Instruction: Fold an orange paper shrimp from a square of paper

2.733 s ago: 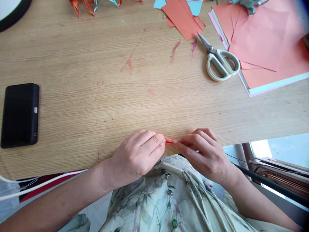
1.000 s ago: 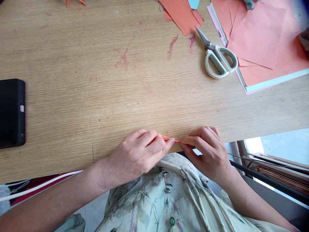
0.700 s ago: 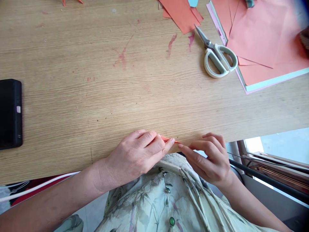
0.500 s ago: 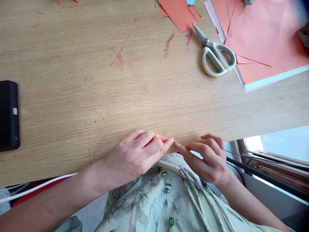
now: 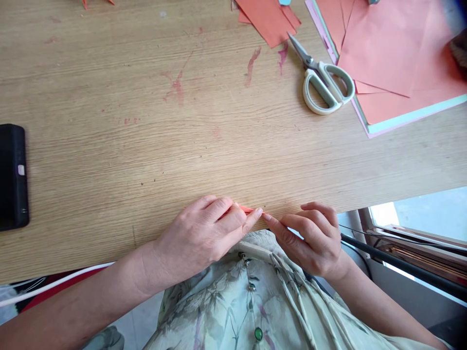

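Observation:
Close to the table's front edge, my left hand (image 5: 209, 228) is closed around a small folded strip of orange paper (image 5: 246, 209), with the thumb laid along it. Only a narrow sliver of the paper shows; the rest is hidden under the fingers. My right hand (image 5: 310, 238) pinches the paper's thin right end between thumb and index finger, its other fingers curled loosely above. Both hands are at nearly the same height, their thumb tips close together.
White-handled scissors (image 5: 326, 82) lie slightly open at the upper right. Cut orange paper pieces (image 5: 268, 22) are beside their tips, and a stack of coloured sheets (image 5: 386, 53) is at the right. A black phone (image 5: 12, 177) rests at the left on the wooden table (image 5: 146, 141).
The hands hold almost the same pose on the orange paper. The view has shifted slightly, so the table items appear a little further left.

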A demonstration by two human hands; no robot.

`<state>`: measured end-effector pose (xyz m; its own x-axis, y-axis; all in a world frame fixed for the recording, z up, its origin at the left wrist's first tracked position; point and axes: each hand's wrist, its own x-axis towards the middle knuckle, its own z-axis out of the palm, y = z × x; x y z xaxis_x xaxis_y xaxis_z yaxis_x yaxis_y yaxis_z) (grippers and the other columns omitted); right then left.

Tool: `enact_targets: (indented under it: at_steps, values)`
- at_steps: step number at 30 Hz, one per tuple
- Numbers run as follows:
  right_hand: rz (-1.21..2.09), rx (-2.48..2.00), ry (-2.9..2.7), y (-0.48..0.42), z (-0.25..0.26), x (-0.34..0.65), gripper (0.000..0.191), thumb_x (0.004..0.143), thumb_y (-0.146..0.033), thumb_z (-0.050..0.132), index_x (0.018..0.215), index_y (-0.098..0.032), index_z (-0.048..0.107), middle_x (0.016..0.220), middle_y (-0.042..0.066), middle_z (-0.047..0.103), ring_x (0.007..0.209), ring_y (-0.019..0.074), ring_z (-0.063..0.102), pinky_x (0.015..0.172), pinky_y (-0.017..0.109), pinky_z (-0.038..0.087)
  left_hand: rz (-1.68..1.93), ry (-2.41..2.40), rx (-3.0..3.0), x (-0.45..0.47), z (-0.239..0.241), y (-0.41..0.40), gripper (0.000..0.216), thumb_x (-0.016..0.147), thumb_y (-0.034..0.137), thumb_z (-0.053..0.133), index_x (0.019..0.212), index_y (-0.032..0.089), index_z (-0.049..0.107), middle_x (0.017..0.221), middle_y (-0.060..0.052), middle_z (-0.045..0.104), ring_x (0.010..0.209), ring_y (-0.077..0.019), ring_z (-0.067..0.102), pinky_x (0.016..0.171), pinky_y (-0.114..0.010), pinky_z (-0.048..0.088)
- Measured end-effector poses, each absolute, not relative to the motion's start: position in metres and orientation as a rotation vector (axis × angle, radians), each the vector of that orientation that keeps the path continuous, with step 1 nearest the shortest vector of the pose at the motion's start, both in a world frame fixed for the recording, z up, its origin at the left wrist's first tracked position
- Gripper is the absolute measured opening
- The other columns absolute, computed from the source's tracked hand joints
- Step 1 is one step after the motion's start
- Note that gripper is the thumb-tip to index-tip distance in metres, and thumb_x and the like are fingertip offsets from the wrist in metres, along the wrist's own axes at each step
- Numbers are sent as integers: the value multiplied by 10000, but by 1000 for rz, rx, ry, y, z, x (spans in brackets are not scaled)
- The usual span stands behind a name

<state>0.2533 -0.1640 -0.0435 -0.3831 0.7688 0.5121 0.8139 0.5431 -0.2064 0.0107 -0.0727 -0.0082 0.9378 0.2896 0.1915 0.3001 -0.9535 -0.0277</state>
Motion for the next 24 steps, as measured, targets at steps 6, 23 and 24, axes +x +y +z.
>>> enact_targets:
  at_steps: [6, 23, 24]
  values:
    - [-108, -1312, -2197, -166, -44, 252, 390, 824, -78, 765, 1164, -266, 732, 767, -21, 655, 678, 139, 513, 791, 362, 489, -243, -452, -3043, 10, -7, -73, 530, 963, 150, 637, 1474, 193, 504, 1001, -13, 652, 960, -187, 591, 845, -358, 536]
    - [-61, -1314, -2172, -168, -47, 255, 397, 857, -87, 714, 1218, -250, 710, 792, -2, 649, 701, 150, 530, 803, 365, 505, -237, -415, -3069, 13, -4, -69, 486, 971, 105, 580, 1448, 186, 532, 952, 5, 656, 891, -173, 596, 795, -339, 541]
    - [-55, -1309, -2169, -168, -47, 255, 413, 849, -82, 720, 1227, -246, 711, 795, 1, 647, 702, 155, 533, 796, 371, 506, -234, -413, -3070, 14, -3, -68, 481, 972, 106, 579, 1444, 187, 535, 955, 5, 657, 889, -172, 598, 792, -338, 540]
